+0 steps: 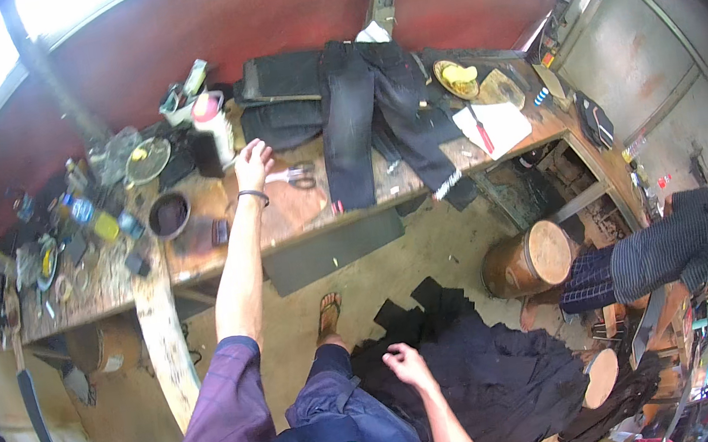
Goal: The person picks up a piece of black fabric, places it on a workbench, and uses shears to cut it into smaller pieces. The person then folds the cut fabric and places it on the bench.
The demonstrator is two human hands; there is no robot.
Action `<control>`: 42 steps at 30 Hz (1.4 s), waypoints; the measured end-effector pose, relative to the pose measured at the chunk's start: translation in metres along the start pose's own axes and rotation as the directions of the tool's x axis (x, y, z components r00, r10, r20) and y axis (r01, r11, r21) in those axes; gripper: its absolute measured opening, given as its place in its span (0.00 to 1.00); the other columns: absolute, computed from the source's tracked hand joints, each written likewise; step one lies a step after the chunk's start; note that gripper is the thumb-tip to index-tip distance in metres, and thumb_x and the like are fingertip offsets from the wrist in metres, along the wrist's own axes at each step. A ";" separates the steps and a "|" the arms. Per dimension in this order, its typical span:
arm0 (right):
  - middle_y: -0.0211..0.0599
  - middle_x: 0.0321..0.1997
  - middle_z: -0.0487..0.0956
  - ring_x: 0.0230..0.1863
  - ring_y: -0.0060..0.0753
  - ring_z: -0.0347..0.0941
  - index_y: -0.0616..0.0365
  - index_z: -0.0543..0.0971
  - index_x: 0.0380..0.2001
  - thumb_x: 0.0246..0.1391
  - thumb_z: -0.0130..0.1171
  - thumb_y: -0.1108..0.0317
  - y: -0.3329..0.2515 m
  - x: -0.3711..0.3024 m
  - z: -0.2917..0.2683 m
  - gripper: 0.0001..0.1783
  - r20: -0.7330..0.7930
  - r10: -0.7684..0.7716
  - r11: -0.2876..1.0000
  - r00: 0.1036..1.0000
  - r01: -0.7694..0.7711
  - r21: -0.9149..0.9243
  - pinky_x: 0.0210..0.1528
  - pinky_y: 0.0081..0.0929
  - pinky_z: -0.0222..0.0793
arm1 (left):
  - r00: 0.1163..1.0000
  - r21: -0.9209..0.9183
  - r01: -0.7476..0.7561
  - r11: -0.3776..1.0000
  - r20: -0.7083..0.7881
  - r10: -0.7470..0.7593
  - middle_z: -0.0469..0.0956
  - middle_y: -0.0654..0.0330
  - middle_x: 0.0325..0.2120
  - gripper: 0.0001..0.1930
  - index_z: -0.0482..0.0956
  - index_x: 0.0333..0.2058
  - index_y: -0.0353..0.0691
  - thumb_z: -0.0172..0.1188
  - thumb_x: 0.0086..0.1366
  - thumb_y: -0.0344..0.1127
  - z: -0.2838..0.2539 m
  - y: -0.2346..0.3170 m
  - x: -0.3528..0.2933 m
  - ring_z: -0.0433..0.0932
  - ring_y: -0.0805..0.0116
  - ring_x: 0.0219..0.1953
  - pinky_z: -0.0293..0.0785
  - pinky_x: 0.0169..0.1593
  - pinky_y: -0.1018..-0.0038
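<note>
My left hand (254, 164) is stretched out over the wooden workbench (300, 215), fingers partly bent and apart, nothing visible in them. Just right of its wrist lie scissors (301, 175) with pale blades. Close on its other side are a white container with a pink top (214, 125) and a dark upright block (206, 155). Black trousers (350, 123) are spread to the right, their legs hanging toward the front edge. My right hand (407, 364) hangs low, loosely curled and empty, above a large heap of black cloth (490, 373) on the floor.
Folded dark garments (281, 87) lie at the back of the bench. A bowl (169, 215) and bottles (89, 211) crowd its left side; a white sheet with a red tool (494, 128) lies right. A drum (546, 254) stands beyond the heap. Another person (662, 252) bends at the right.
</note>
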State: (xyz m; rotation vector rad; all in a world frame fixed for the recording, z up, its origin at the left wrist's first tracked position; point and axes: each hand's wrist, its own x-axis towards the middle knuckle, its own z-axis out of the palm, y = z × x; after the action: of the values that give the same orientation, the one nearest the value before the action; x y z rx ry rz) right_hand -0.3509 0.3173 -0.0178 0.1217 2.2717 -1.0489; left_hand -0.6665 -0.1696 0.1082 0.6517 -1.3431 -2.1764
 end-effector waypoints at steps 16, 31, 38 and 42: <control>0.72 0.73 0.67 0.75 0.75 0.60 0.60 0.63 0.75 0.55 0.73 0.42 -0.513 0.436 -0.235 0.54 -0.595 -0.237 0.971 0.768 0.162 -0.177 0.72 0.68 0.59 | 0.983 0.310 -0.024 0.951 -0.166 0.079 0.80 0.53 0.52 0.20 0.73 0.53 0.37 0.67 0.73 0.42 0.095 0.007 0.125 0.83 0.60 0.53 0.82 0.49 0.62; 0.43 0.46 0.85 0.53 0.44 0.82 0.58 0.85 0.52 0.65 0.68 0.59 -0.359 0.331 -0.227 0.18 -0.013 -0.671 0.741 0.741 0.669 -0.062 0.59 0.37 0.77 | 0.816 0.820 -0.572 0.006 0.569 0.103 0.71 0.49 0.63 0.42 0.71 0.67 0.38 0.77 0.55 0.44 0.217 -0.009 0.094 0.68 0.46 0.65 0.67 0.64 0.50; 0.55 0.55 0.81 0.52 0.44 0.83 0.67 0.72 0.63 0.63 0.71 0.47 -0.352 0.470 -0.317 0.39 -0.420 0.049 0.632 0.906 0.297 0.716 0.54 0.43 0.81 | 0.716 0.749 -0.663 0.005 0.632 0.296 0.66 0.46 0.67 0.31 0.77 0.61 0.44 0.73 0.60 0.41 0.204 -0.046 0.022 0.63 0.44 0.70 0.57 0.72 0.43; 0.49 0.51 0.83 0.51 0.45 0.85 0.62 0.72 0.61 0.67 0.68 0.51 -0.396 0.489 -0.328 0.31 -0.277 -0.098 0.369 0.956 0.293 0.882 0.52 0.50 0.86 | 0.737 0.737 -0.675 -0.039 0.676 0.007 0.59 0.44 0.74 0.32 0.75 0.64 0.44 0.69 0.65 0.51 0.191 -0.056 -0.012 0.53 0.43 0.78 0.41 0.78 0.37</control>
State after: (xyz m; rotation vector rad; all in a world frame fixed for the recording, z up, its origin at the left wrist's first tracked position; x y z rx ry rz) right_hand -1.0369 0.1999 0.1206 0.4201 1.5400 -2.4507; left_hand -0.7859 -0.0124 0.1349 -0.0218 -2.9164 -0.5355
